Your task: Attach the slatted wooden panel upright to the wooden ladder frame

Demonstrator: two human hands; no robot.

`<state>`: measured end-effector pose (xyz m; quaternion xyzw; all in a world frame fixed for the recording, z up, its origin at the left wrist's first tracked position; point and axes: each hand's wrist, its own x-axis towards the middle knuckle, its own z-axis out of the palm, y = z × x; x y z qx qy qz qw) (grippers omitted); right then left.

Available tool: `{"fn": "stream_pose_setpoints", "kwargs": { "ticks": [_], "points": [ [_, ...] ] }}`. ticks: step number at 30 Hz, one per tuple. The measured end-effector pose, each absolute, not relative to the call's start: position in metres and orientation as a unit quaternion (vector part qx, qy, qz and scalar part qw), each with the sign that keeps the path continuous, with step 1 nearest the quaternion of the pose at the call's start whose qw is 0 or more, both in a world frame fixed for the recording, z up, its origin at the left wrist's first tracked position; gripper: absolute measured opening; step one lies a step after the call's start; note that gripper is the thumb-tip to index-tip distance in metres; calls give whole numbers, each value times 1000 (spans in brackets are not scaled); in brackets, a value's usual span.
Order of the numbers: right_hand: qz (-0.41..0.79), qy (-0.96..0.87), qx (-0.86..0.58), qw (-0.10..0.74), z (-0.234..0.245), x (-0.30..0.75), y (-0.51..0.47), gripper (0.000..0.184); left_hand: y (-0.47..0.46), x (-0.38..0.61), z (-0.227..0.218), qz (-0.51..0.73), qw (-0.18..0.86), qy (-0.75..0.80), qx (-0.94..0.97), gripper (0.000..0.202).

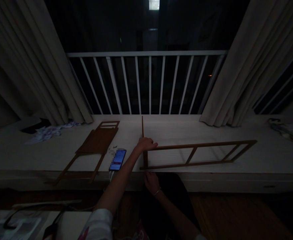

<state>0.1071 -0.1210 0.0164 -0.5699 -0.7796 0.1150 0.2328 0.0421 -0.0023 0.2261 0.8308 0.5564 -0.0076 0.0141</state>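
On the ledge (pixel 173 130), running from six toward four o'clock, was the one frame (pixel 191 155) we held. Our left hand (pixel 146 144) was clamped on its upper left corner, probably to steady it; our right hand (pixel 151 182) sat at its lower end, though we couldn't tell whether it gripped. At eight o'clock lay one panel (pixel 96 141), presumably there to leave the frame room; at seven, one lit phone (pixel 119 158), perhaps for glancing at. We counted two curtains (pixel 42 63), at ten and two.
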Motion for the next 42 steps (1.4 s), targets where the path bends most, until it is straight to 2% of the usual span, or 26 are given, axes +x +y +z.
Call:
{"fn": "stream_pose_setpoints", "kwargs": {
  "ticks": [10,27,42],
  "points": [
    [139,-786,-574,184,14,105,-117,29,-1,42,224,-2,12,557,830,60],
    [162,-767,-561,266,3,106,-112,22,-2,42,225,-9,17,563,826,60],
    [244,-713,-617,228,26,107,-114,30,-4,44,228,-9,21,572,820,60]
  ]
}}
